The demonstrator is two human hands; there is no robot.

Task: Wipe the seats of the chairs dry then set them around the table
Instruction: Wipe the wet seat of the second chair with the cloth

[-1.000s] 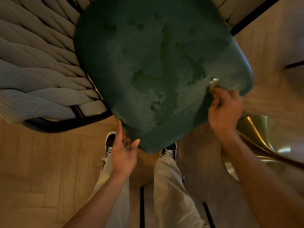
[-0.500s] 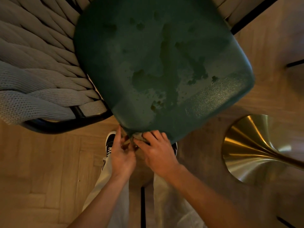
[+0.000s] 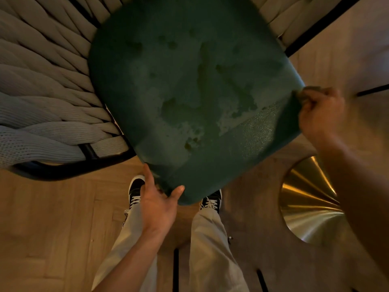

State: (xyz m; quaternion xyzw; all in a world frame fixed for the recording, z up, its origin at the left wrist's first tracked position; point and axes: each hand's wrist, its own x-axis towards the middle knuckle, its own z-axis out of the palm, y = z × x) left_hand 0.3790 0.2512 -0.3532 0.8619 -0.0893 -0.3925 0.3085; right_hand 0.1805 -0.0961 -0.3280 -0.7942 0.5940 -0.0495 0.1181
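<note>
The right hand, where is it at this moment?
In the head view the right hand is at the right, gripping a small dark cloth at the right edge of the green seat, above the brass table base.

One head-worn camera looks steeply down, close over the green seat [image 3: 189, 98], floor [image 3: 52, 228] beneath.
</note>
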